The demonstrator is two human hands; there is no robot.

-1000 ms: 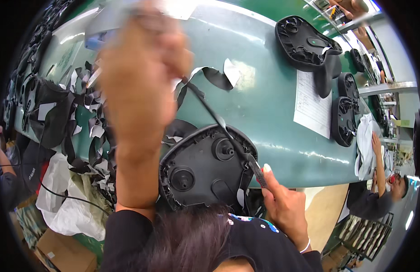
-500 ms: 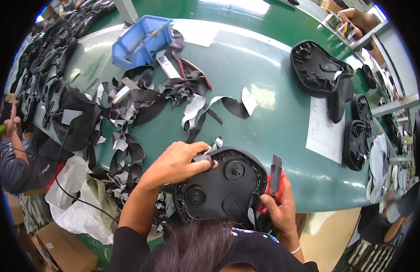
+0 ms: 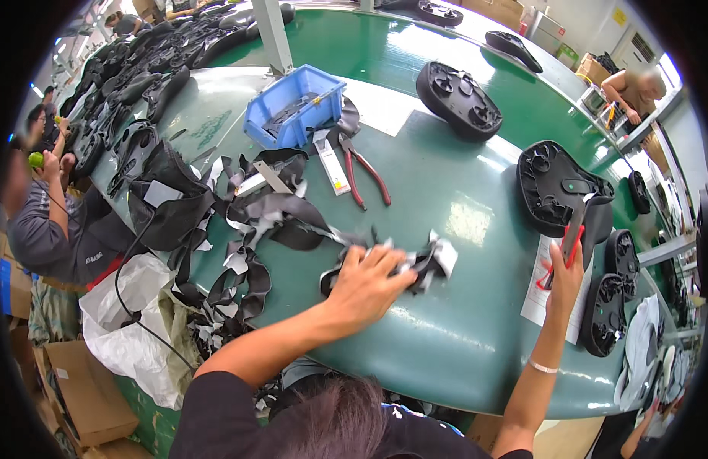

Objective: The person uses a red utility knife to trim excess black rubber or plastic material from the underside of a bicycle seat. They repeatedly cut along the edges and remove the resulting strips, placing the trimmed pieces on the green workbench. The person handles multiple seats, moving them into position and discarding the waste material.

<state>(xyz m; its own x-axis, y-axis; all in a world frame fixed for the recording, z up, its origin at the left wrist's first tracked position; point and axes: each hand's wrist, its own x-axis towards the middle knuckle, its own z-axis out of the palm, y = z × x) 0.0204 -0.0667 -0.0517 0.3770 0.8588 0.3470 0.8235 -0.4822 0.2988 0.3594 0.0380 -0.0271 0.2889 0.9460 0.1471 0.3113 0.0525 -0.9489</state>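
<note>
My left hand (image 3: 369,287) lies palm down over a bunch of black and white trimming scraps (image 3: 438,256) in the middle of the table. Its fingers are spread and slightly blurred. My right hand (image 3: 564,275), raised at the right, is closed around a red utility knife (image 3: 574,229) with its blade pointing up. Just beyond the blade sits a black saddle-shaped part (image 3: 556,183), underside up. Another black saddle-shaped part (image 3: 459,99) lies at the far side of the table. Red-handled pliers (image 3: 350,164) rest near the blue bin (image 3: 296,107).
More scraps (image 3: 247,283) run along the left side, partly draped over the edge. Several black parts (image 3: 606,314) and a paper sheet (image 3: 533,306) lie at the right. Piled black parts (image 3: 132,76) fill the far left. Other people (image 3: 48,222) work nearby.
The black part has left my hands, and one now lies at the table's far side. My left hand moved onto the scraps, which shifted and uncovered the pliers. My right hand rose rightward with the knife.
</note>
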